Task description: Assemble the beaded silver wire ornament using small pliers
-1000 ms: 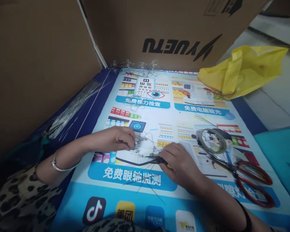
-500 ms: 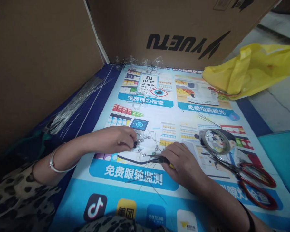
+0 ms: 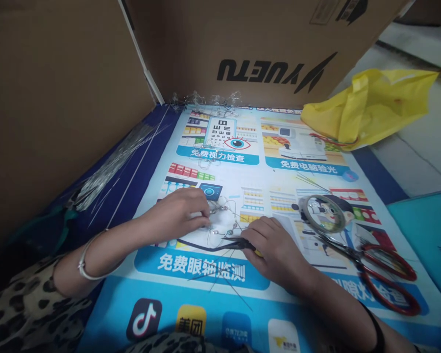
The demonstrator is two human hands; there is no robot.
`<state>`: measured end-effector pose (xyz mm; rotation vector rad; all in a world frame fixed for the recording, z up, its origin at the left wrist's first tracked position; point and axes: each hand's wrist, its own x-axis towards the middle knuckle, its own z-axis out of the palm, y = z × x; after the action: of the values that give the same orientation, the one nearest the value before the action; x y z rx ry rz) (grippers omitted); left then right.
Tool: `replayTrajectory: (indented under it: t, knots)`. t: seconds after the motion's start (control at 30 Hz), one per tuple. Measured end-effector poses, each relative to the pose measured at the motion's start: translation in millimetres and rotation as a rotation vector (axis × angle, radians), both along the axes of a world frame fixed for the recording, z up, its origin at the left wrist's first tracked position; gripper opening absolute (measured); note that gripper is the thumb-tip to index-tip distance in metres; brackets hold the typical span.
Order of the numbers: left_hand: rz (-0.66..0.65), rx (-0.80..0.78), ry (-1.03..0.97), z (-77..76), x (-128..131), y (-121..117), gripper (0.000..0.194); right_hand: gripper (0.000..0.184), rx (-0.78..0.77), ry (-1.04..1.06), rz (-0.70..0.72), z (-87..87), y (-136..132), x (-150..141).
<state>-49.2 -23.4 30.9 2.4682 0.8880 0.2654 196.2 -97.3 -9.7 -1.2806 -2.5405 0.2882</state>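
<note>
My left hand (image 3: 182,213) rests on the printed blue poster mat (image 3: 213,294), its fingers pinched on a small beaded wire piece (image 3: 220,218). A silver bangle sits on that wrist. My right hand (image 3: 275,247) is closed round slim dark pliers (image 3: 235,241), whose tips point left and meet the wire work. Several loose thin wires (image 3: 224,279) lie on the mat just below the pliers.
Red-handled scissors (image 3: 382,272) and a round magnifier (image 3: 321,213) lie to the right. A yellow plastic bag (image 3: 363,105) sits at the back right. A bundle of long wires (image 3: 110,164) lies along the left. Cardboard box walls (image 3: 272,44) stand behind and to the left.
My left hand has shifted a little on the wire piece and its fingers have spread slightly over it. My right hand and the pliers have stayed almost in place.
</note>
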Motion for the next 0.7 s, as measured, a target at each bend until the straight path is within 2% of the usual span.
replayTrajectory:
  t: [0.13,0.3,0.43,0.5,0.6,0.63,0.7]
  knots:
    - [0.018,0.049,0.076,-6.5,19,-7,0.017,0.011,-0.015,0.006,0.000,-0.7,-1,0]
    - [0.032,0.052,0.138,-16.5,37,-12,0.011,0.012,-0.028,0.002,-0.002,-1.6,0,0]
    - [0.042,-0.007,0.021,-9.8,30,-12,0.011,0.011,-0.034,0.003,-0.005,-0.5,0,1]
    - [0.014,-0.068,-0.044,1.8,13,-11,0.013,0.011,-0.037,0.007,-0.007,0.1,-1,1]
    - [0.063,-0.132,-0.051,23.2,-33,-13,0.016,0.010,-0.041,0.019,-0.005,-0.4,-1,1]
    - [0.110,-0.107,-0.032,29.0,-52,-15,0.016,0.009,-0.038,0.023,-0.004,-0.9,0,1]
    - [0.284,-0.048,0.100,35.7,-96,-22,0.016,0.008,-0.030,0.026,-0.003,-1.8,0,2]
